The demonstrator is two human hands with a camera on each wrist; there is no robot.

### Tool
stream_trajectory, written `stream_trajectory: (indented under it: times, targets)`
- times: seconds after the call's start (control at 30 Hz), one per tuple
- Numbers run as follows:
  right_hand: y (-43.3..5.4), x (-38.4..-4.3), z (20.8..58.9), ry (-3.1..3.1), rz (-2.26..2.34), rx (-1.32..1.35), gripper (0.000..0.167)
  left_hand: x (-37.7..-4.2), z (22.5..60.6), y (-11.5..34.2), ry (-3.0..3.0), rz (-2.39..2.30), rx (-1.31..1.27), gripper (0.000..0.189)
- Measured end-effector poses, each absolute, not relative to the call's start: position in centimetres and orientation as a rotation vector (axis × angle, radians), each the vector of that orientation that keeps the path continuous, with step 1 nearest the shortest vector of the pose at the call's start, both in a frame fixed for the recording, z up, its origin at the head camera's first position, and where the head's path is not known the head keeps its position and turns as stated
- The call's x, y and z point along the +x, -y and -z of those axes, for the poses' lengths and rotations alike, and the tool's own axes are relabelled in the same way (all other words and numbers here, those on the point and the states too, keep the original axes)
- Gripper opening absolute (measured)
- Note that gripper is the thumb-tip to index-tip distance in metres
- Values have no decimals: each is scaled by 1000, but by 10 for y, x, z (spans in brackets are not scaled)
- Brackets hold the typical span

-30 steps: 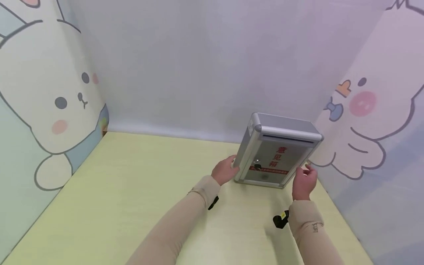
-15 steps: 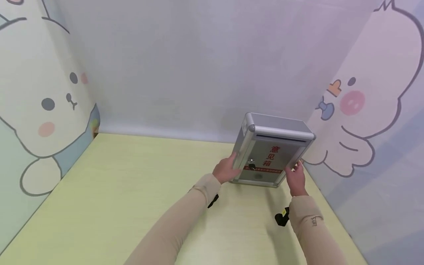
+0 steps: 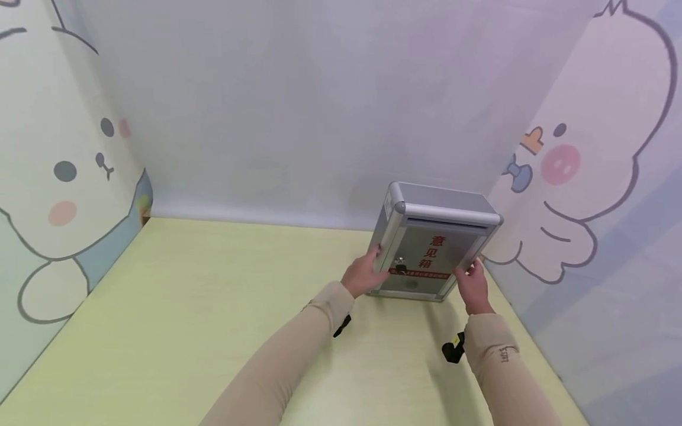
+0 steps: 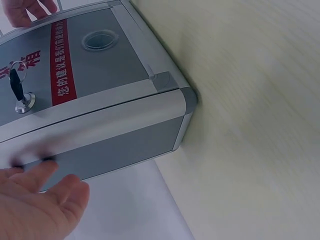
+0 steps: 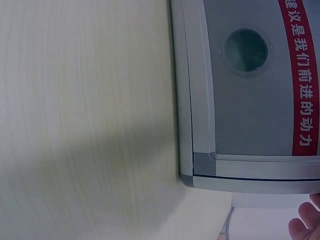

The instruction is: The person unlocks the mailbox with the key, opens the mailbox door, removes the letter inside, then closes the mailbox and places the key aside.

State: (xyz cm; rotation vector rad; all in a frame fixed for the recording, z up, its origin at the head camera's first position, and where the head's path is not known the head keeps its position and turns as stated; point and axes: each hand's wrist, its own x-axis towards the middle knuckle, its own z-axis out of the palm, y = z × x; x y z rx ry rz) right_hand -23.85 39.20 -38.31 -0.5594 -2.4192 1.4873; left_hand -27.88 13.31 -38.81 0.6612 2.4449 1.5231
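Observation:
A grey metal suggestion box (image 3: 453, 245) with silver edges stands upright on the table, its slotted front towards me. Red characters mark the front panel, and a black-headed key (image 4: 16, 86) on a ring sits in the lock (image 4: 26, 103). At the box's left side is my left hand (image 3: 363, 276), thumb towards the front and fingers along the side wall; the wrist view shows these fingers loosely bent. My right hand (image 3: 474, 289) is at the right edge, fingertips near the side wall. Whether either hand presses firmly is hard to tell.
The pale yellow wood-grain tabletop (image 3: 213, 296) stretches left and in front of the box. Close behind it rises a plain grey-white backdrop (image 3: 266, 118). A side panel with a cartoon duck (image 3: 613, 118) stands at the right, another with a rabbit (image 3: 37, 130) at the left.
My right hand has come in from slightly apart to the box's right edge. The left hand has slid a little further along its side. The head view has turned slightly right.

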Motion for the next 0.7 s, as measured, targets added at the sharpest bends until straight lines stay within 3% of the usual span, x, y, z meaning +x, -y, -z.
stream_trajectory:
  times: [0.23,0.7]
  targets:
    - [-385,-238,385,2370,-1482,-619,69,-273,382,-134,-2436,-1549,636,60]
    - [-374,-233,381,2325,-1442,-692,65,-266,376,-131,-2474,-1553,591,63]
